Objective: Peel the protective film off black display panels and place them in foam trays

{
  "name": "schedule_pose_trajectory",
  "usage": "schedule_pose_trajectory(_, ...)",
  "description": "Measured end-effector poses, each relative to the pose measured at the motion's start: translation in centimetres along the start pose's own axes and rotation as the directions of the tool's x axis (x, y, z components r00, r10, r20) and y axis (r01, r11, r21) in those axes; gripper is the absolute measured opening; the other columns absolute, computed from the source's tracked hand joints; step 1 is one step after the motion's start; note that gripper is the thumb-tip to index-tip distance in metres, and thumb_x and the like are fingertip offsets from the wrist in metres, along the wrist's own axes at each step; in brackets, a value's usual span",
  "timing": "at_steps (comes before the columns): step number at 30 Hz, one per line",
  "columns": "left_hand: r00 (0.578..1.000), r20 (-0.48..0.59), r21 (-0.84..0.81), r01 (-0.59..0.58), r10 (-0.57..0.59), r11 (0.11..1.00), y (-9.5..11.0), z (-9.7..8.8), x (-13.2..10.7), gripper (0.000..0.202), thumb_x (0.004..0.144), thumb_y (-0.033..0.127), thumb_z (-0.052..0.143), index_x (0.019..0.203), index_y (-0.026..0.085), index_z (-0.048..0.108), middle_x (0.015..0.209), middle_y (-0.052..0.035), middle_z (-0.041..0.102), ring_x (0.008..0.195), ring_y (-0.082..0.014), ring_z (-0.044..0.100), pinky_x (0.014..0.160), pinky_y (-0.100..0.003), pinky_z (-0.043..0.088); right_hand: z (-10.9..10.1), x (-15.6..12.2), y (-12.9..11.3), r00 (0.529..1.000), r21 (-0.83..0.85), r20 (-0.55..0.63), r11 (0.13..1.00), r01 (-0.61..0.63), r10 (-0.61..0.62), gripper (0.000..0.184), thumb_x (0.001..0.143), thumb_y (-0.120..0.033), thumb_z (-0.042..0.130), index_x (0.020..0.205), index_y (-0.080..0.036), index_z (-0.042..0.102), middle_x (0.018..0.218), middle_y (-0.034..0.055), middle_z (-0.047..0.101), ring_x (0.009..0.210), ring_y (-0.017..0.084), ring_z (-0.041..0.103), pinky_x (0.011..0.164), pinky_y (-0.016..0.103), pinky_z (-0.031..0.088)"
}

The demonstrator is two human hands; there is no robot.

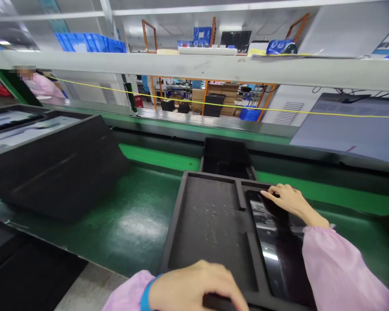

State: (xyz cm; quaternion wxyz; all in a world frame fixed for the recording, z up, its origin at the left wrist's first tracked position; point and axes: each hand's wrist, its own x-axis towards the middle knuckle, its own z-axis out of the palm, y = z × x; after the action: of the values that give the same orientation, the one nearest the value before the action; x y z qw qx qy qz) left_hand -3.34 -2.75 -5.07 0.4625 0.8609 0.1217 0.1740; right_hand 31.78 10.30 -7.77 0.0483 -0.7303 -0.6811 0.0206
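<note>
One glossy black panel (278, 255) lies in the right compartment of the black tray (176, 224) on the green tabletop (139, 203) in the head view, seemingly seated, though hands at the tray suggest unfinished work; pale specks dot the left compartment (207, 229). The right hand (288, 198) has fingers curled at the panel's far end, the left hand (194, 287) bends over the near side, and whether either grips cannot be told. Another dark tray (227, 151) sits just beyond, stacked trays (61, 168) at left, while the right sleeve (337, 263) hides part of the panel.
</note>
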Motion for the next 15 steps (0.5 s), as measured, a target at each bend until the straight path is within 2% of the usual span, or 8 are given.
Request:
schedule_pose_trajectory(1, 0.991, -0.074, 0.0, 0.116, -0.116, 0.993, -0.8, 0.3, 0.5, 0.021, 0.083, 0.03, 0.059, 0.1, 0.018, 0.065, 0.098, -0.0039, 0.068, 0.097, -0.0148, 0.061, 0.09, -0.023, 0.043, -0.6, 0.0, -0.1, 1.0, 0.024, 0.008, 1.0, -0.007, 0.007, 0.047, 0.074, -0.065, 0.038, 0.072, -0.023, 0.06, 0.091, 0.0055, 0.061, 0.095, 0.028, 0.053, 0.089, 0.045, 0.036)
schedule_pose_trajectory(3, 0.921, -0.214, -0.049, 0.322, -0.325, 0.945, -1.9, 1.0, 1.0, 0.026, 0.079, 0.027, 0.065, 0.103, 0.019, 0.064, 0.103, -0.0045, 0.065, 0.102, -0.0173, 0.057, 0.097, -0.029, 0.039, -2.6, -0.3, -0.4, 0.998, 0.063, 0.003, 0.996, -0.063, 0.063, 0.056, 0.07, -0.074, 0.032, 0.065, -0.024, 0.057, 0.08, 0.0036, 0.061, 0.081, 0.025, 0.056, 0.076, 0.038, 0.04)
schedule_pose_trajectory(5, 0.863, -0.296, -0.134, 0.387, -0.409, 0.912, -2.4, 1.3, 1.0, 0.027, 0.079, 0.026, 0.063, 0.106, 0.021, 0.062, 0.108, -0.0043, 0.063, 0.107, -0.0185, 0.054, 0.101, -0.034, 0.035, -5.4, -1.0, -0.6, 0.987, 0.081, -0.038, 0.985, -0.155, 0.159, 0.067, 0.063, -0.084, 0.027, 0.06, -0.023, 0.055, 0.069, 0.0041, 0.059, 0.07, 0.024, 0.054, 0.064, 0.036, 0.038)
schedule_pose_trajectory(8, 0.849, -0.369, -0.247, 0.302, -0.377, 0.921, -2.2, 1.3, 1.1, 0.038, 0.082, 0.032, 0.06, 0.117, 0.022, 0.055, 0.12, -0.0067, 0.057, 0.115, -0.0199, 0.05, 0.104, -0.037, 0.032, -10.2, -1.9, -2.0, 0.93, 0.149, -0.23, 0.955, -0.256, 0.286, 0.076, 0.052, -0.092, 0.022, 0.057, -0.022, 0.052, 0.058, 0.0039, 0.051, 0.063, 0.022, 0.051, 0.062, 0.035, 0.033)
schedule_pose_trajectory(10, 0.862, -0.396, -0.338, 0.183, -0.316, 0.923, -1.8, 1.1, 1.5, 0.052, 0.08, 0.036, 0.061, 0.128, 0.02, 0.046, 0.129, -0.0111, 0.052, 0.119, -0.0221, 0.048, 0.104, -0.039, 0.033, -12.5, -2.2, -4.5, 0.878, 0.262, -0.358, 0.937, -0.231, 0.317, 0.076, 0.051, -0.093, 0.025, 0.056, -0.021, 0.051, 0.05, 0.0012, 0.043, 0.055, 0.017, 0.046, 0.061, 0.033, 0.031)
schedule_pose_trajectory(11, 0.876, -0.39, -0.415, 0.108, -0.284, 0.904, -1.7, 1.1, 1.8, 0.061, 0.078, 0.037, 0.063, 0.132, 0.019, 0.04, 0.132, -0.0132, 0.05, 0.12, -0.0237, 0.048, 0.103, -0.041, 0.035, -13.0, -2.3, -6.2, 0.881, 0.286, -0.367, 0.938, -0.197, 0.297, 0.077, 0.051, -0.094, 0.026, 0.056, -0.021, 0.05, 0.049, 0.0005, 0.043, 0.054, 0.016, 0.045, 0.06, 0.032, 0.031)
schedule_pose_trajectory(13, 0.9, -0.373, -0.61, -0.055, -0.226, 0.79, -1.4, 1.2, 2.4, 0.08, 0.073, 0.037, 0.069, 0.139, 0.021, 0.027, 0.134, -0.0155, 0.048, 0.118, -0.0267, 0.051, 0.097, -0.044, 0.04, -12.9, -2.5, -9.8, 0.932, 0.253, -0.292, 0.957, -0.142, 0.216, 0.076, 0.053, -0.093, 0.028, 0.056, -0.021, 0.052, 0.052, -0.0001, 0.048, 0.057, 0.017, 0.049, 0.06, 0.032, 0.03)
schedule_pose_trajectory(15, 0.873, -0.43, -0.714, -0.173, -0.23, 0.678, -1.3, 1.5, 2.7, 0.083, 0.072, 0.032, 0.071, 0.14, 0.023, 0.024, 0.13, -0.0146, 0.051, 0.114, -0.027, 0.055, 0.092, -0.042, 0.044, -11.3, -2.6, -12.9, 0.965, 0.225, -0.206, 0.968, -0.115, 0.162, 0.075, 0.057, -0.093, 0.029, 0.055, -0.021, 0.054, 0.054, -0.0002, 0.052, 0.06, 0.019, 0.052, 0.058, 0.031, 0.03)
